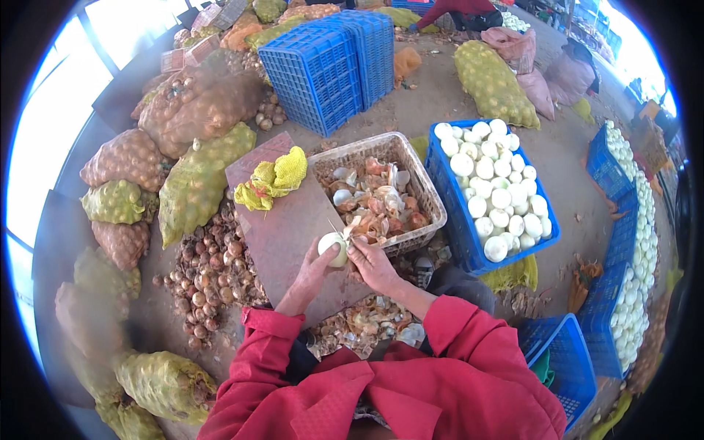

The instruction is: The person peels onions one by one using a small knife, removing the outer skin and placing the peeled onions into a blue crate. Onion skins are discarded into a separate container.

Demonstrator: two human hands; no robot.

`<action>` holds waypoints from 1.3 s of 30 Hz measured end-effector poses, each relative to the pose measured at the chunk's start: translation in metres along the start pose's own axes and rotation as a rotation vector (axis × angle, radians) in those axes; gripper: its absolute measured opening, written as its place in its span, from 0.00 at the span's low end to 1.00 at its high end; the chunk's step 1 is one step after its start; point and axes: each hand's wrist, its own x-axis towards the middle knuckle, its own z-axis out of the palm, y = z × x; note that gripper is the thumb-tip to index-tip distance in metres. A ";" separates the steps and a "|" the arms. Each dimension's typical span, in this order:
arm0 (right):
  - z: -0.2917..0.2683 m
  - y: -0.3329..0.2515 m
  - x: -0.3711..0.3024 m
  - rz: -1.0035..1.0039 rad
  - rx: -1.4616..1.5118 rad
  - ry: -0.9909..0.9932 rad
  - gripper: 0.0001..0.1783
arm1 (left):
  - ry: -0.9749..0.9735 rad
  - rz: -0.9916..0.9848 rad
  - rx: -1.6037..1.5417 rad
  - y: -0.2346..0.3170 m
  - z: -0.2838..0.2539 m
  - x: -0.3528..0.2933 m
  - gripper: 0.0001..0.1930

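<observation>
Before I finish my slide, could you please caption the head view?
The left hand holds a white onion over a board, the right hand close beside it.

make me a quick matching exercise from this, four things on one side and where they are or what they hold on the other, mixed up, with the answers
Column one
1. bunched-up yellow net
2. single white onion
3. pile of brown onions
4. beige crate

Column two
a. holding dry onion skins
b. on the floor, left of the board
c. in the left hand
d. on the flat board

Right pairs: 1-d, 2-c, 3-b, 4-a
</observation>
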 end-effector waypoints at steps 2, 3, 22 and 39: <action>0.003 -0.004 -0.001 0.118 0.063 0.010 0.18 | -0.022 0.045 -0.085 -0.006 -0.004 0.005 0.29; 0.001 0.000 0.002 0.184 0.018 0.013 0.17 | -0.030 0.065 -0.127 -0.008 -0.006 0.006 0.31; 0.020 -0.013 -0.001 0.002 -0.288 0.055 0.28 | 0.026 0.172 -0.404 -0.027 -0.010 0.019 0.20; -0.004 -0.003 0.016 0.490 0.098 0.083 0.26 | -0.002 0.222 -0.486 -0.011 -0.003 0.007 0.22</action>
